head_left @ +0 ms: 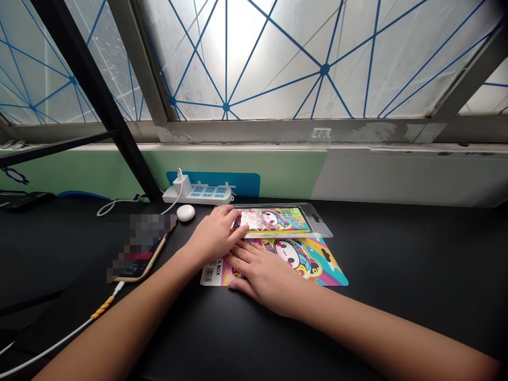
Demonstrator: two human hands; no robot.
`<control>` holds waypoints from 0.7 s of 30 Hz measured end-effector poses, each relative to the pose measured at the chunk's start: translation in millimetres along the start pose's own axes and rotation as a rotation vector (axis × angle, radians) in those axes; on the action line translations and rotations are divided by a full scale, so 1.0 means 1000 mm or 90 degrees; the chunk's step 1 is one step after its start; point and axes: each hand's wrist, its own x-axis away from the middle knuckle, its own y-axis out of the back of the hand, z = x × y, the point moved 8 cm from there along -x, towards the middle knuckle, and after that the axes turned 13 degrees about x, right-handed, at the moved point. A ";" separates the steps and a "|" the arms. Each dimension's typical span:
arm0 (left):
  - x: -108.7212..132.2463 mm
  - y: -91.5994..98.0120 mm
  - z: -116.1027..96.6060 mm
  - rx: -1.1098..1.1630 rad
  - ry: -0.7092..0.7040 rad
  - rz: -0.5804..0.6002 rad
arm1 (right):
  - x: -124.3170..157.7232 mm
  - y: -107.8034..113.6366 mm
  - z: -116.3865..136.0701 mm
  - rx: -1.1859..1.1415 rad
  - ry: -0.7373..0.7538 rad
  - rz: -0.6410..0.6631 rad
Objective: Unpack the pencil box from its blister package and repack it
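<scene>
A clear plastic blister pack (321,226) holds a colourful box (273,219) printed with a cartoon character. Its left end is in my left hand (217,233), with the thumb along the near edge and the fingers over the far side. Just in front lies a bright printed backing card (331,270) with a barcode and the partly covered words "CIL BOX". The pack overlaps the card's far edge. My right hand (262,272) rests flat on the card, fingers stretched out toward the left hand and covering part of the print.
A phone (145,262), partly blurred, lies on the black table (405,264) at left with a white cable (59,341). Behind it are a small white rounded case (186,213) and a power strip (210,194). A black slanted frame bar (99,100) stands at left before the window.
</scene>
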 end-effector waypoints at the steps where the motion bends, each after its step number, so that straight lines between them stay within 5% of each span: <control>1: 0.000 -0.001 0.001 0.004 0.003 0.000 | 0.000 0.001 0.000 0.008 0.001 -0.012; 7: 0.000 -0.001 0.002 0.009 0.000 -0.002 | -0.002 0.030 -0.013 0.091 0.003 -0.088; 12: 0.000 0.003 -0.003 0.003 0.008 0.010 | 0.006 0.055 -0.099 0.154 -0.230 -0.009; 15: -0.001 0.004 -0.005 0.009 0.015 0.016 | 0.018 0.056 -0.146 0.129 -0.268 0.051; 21: -0.003 0.005 -0.004 0.034 0.011 0.011 | 0.026 0.051 -0.173 0.064 -0.270 0.147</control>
